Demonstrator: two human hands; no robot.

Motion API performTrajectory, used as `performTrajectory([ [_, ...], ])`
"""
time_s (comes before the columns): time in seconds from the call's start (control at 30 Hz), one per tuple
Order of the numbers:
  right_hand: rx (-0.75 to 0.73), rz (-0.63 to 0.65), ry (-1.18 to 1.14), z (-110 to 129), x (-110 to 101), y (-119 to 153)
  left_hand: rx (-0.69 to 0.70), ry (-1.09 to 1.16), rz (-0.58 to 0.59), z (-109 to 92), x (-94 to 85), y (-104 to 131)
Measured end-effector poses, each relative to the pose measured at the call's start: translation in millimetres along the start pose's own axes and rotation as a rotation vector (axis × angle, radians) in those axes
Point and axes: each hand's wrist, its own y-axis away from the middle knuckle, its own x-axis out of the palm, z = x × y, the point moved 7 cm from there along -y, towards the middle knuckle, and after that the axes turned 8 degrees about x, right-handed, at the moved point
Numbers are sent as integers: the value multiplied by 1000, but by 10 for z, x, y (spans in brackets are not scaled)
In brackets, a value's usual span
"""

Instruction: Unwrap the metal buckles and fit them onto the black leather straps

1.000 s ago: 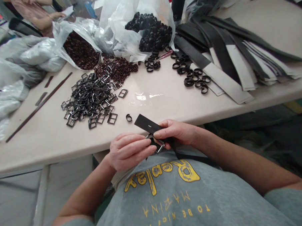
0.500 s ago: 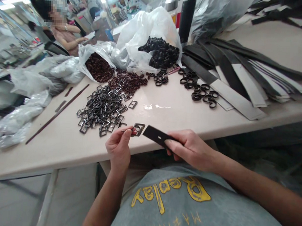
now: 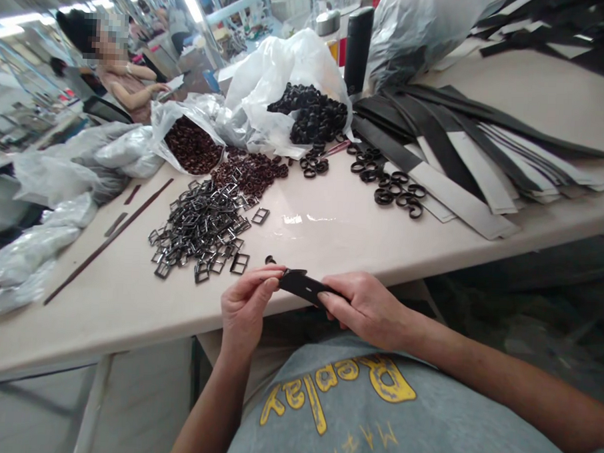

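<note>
My left hand (image 3: 248, 304) pinches a dark metal buckle (image 3: 296, 271), now seen nearly edge-on and partly covered by the fingers. The buckle meets the end of a black strap (image 3: 304, 288); whether the strap has entered it, I cannot tell. My right hand (image 3: 368, 306) is closed around that strap, thumb on top beside its small pale slot. Just beyond my left fingertips shows a small dark round piece (image 3: 270, 259). A heap of similar buckles (image 3: 202, 222) lies behind my left hand, with one loose buckle (image 3: 261, 216) to its right.
Brown loops (image 3: 254, 174) spill from a plastic bag (image 3: 159, 130). Black loops (image 3: 317, 117) fill another bag, and larger black rings (image 3: 398, 190) lie nearby. Straps (image 3: 450, 153) spread at right near a black bottle (image 3: 358, 52). A person (image 3: 128, 85) sits at back left.
The buckle and the strap end, apart before, have come together. The buckle has turned from showing its open frame to nearly edge-on. My right hand has shifted slightly left with the strap.
</note>
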Motion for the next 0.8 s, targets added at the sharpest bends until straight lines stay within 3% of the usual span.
performTrajectory([
  [0.13, 43, 17, -68, -31, 25, 3, 10, -58, 32, -72, 34, 15],
  [0.33, -12, -52, -112, 31, 32, -47, -144, 6, 168, 38, 323, 99],
  [0.67, -22, -45, -250, 1, 74, -79, -213, 202, 6, 181, 497, 141],
  [0.8, -20, -31, -223, -8, 92, -67, -328, 332, -15, 236, 517, 133],
])
